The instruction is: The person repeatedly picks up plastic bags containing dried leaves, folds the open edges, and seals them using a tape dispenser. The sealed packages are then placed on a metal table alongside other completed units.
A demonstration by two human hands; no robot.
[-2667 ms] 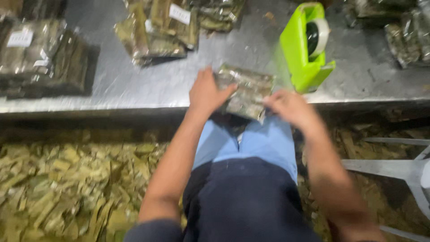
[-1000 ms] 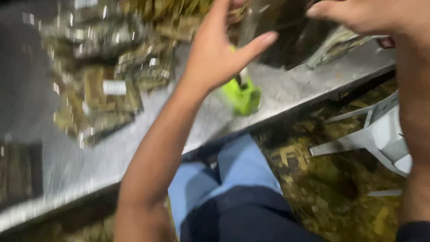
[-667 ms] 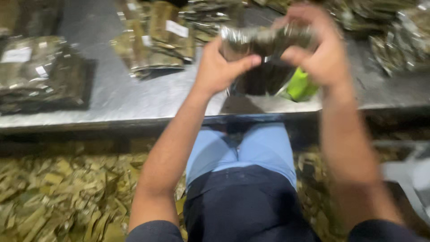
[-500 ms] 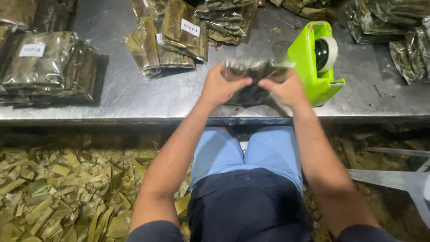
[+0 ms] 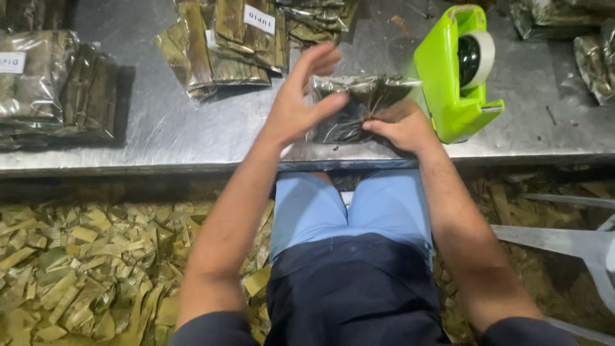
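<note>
Lowered back onto the steel table (image 5: 160, 128) beside the green tape dispenser (image 5: 451, 77): clear leaf packet (image 5: 359, 106), pinched by right hand (image 5: 400, 125), left hand (image 5: 301, 102) spread against it

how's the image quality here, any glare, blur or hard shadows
Head view: mostly sharp, with slight motion blur on the left hand; the steel table shows soft sheen rather than hard glare; the clear bag under the right hand glints at its top edge; the green tape dispenser and the stacked bags cast soft dark shadows; the leaf scraps on the floor are dimmer.
</note>
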